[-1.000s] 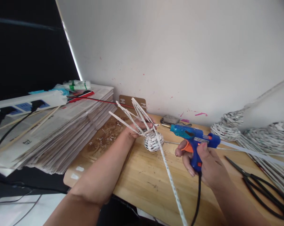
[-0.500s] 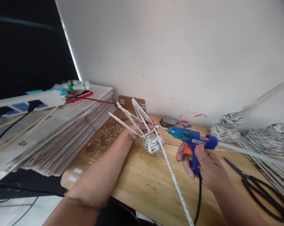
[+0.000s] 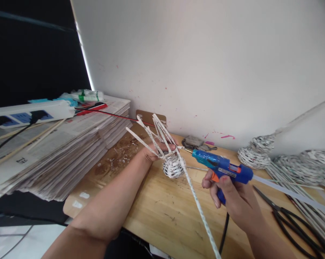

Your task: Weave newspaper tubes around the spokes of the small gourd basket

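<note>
My left hand (image 3: 154,150) grips a small woven paper basket (image 3: 173,166) by its upper part, with several rolled-paper strands (image 3: 159,131) sticking up from it. A long paper tube (image 3: 196,201) slants from the basket toward the front edge of the table. In my right hand (image 3: 229,196) is a blue glue gun (image 3: 221,163) with an orange trigger, fingers wrapped around its handle. The brass nozzle points left, close to the end of a paper strand by my left fingertips; whether they touch I cannot tell. A pale glue stick (image 3: 286,190) trails from the gun's back.
Black scissors (image 3: 289,219) lie at the right beside a bundle of paper tubes (image 3: 300,201). Woven paper pieces (image 3: 254,158) stand against the wall. At left, a newspaper stack (image 3: 78,154) carries a power strip (image 3: 35,113). A grey cloth (image 3: 195,142) lies behind the basket.
The glue gun's back end has dipped slightly and its handle is now more covered by my right hand. My left hand keeps its grip on the basket. The view has shifted a little.
</note>
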### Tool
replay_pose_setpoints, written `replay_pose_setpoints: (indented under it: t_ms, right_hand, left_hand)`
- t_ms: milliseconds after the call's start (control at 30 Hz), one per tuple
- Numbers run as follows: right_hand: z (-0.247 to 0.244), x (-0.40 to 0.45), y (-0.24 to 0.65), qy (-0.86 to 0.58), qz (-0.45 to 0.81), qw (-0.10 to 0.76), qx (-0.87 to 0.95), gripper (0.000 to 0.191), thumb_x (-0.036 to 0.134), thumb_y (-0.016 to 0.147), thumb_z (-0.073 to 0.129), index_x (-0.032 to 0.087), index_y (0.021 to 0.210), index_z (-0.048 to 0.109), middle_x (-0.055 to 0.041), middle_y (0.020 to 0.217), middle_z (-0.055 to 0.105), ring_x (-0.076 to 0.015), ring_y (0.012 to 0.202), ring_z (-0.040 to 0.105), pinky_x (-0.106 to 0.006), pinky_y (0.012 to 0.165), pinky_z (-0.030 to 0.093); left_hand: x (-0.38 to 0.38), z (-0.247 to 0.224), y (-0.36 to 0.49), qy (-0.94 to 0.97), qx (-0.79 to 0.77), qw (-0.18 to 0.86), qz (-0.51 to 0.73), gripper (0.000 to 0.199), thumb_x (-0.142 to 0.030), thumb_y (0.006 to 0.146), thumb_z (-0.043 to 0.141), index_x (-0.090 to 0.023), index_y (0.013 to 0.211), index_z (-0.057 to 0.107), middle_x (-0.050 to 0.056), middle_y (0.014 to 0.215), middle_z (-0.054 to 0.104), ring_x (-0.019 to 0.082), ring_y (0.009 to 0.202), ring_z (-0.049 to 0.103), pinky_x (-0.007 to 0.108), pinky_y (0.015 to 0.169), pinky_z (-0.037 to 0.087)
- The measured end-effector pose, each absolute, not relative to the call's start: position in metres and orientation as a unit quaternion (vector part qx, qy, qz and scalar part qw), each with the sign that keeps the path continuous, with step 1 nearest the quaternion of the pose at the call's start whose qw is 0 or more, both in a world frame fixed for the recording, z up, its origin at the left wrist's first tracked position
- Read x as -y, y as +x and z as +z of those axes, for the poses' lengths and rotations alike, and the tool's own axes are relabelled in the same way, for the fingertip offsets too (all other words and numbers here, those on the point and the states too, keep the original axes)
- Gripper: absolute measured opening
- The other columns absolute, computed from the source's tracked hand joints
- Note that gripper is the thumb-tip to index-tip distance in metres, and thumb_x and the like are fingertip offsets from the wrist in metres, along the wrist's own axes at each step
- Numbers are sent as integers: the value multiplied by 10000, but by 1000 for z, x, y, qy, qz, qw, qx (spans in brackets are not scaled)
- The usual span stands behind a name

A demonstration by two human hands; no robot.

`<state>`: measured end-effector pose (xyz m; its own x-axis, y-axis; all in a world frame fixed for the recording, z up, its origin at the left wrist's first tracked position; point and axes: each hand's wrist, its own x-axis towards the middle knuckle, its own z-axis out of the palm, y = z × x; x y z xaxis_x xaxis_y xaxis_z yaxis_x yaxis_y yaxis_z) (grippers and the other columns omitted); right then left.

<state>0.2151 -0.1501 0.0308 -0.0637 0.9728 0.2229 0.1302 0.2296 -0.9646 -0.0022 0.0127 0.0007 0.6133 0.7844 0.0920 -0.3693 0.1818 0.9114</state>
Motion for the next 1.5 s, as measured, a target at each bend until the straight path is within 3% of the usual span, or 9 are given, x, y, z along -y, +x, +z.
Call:
replay_pose_setpoints:
  t_ms: [933, 1500]
  right_hand:
    - [27, 145, 221, -438, 439, 506, 599, 384, 538, 958, 474, 190, 852, 599, -7, 689, 557, -89, 424, 486, -221, 372, 391]
    - [27, 145, 224, -457, 444, 488, 596, 428, 581, 944, 469, 196, 789, 574, -1, 678, 537, -94, 430, 472, -232, 384, 387]
  left_hand:
    - [-14, -2, -3, 485, -227, 745, 397, 372, -298, 488, 905, -120, 746, 706, 83, 664, 727, 177, 556, 658, 253, 524, 493]
    - [-13, 1, -2, 484, -226, 749, 392, 394, -284, 477, 910, -101, 750, 693, 81, 652, 715, 168, 555, 648, 252, 527, 482]
